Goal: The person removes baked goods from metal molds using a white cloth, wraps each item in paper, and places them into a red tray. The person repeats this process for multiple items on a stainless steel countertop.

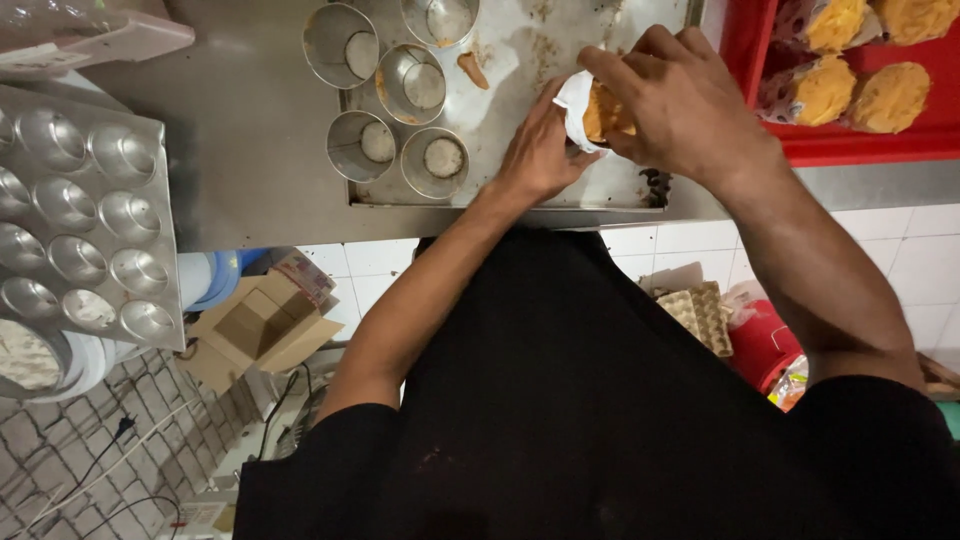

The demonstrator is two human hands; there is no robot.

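Far left: a metal muffin pan (85, 215) with round cups is resting on the edge of the steel counter (250, 130), overhanging the tiled floor. Below it, an open cardboard box (258, 328) is sitting on the floor.

Centre-left: a stained baking tray (530, 60) is lying on the counter, carrying five round metal moulds (410, 85) grouped at its left end, each with a pale paper disc at the bottom.

Centre: the person is standing at the counter in a black shirt. The left hand (540, 150) is reaching up over the tray's near edge, fingers curled and pinching the white paper wrapper (575, 105) from the left. The right hand (680, 95) is coming from the right, fingers arched over and gripping the golden-brown cake (605, 115), which is being held between both hands just above the tray's right part. Wrapper is partly around the cake.

Right: a red tray (850, 140) is holding several similar golden cakes (890, 97), some in paper. Beneath, an egg carton (700, 315) is lying on the white tiles.
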